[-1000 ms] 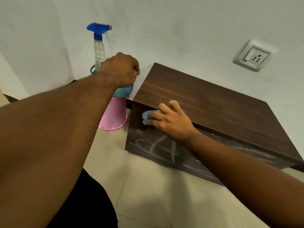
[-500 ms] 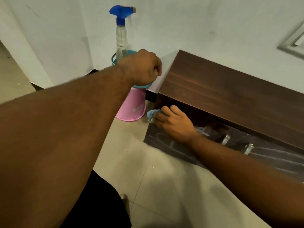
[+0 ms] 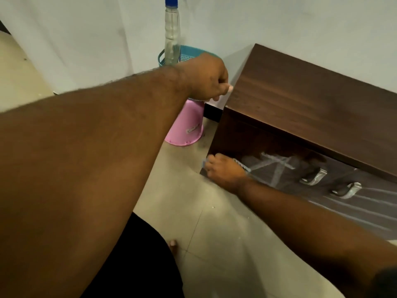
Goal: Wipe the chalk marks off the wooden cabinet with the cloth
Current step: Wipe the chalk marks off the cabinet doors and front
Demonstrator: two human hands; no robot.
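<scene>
Spray bottle (image 3: pixel 171 37) in teal basket (image 3: pixel 189 54)

A single wide-angle camera worn on the person's head looks forward and steeply down, close over both forearms, which fill the lower frame. It faces a white wall (image 3: pixel 86 39) and the tiled floor (image 3: pixel 214 233) at its foot. The wooden cabinet (image 3: pixel 311 100) runs off the right edge. No second view exists.

Right hand (image 3: pixel 225 172) low on chalk-marked wooden cabinet (image 3: pixel 300 100), cloth (image 3: pixel 204 162) seemingly beneath fingers.
</scene>
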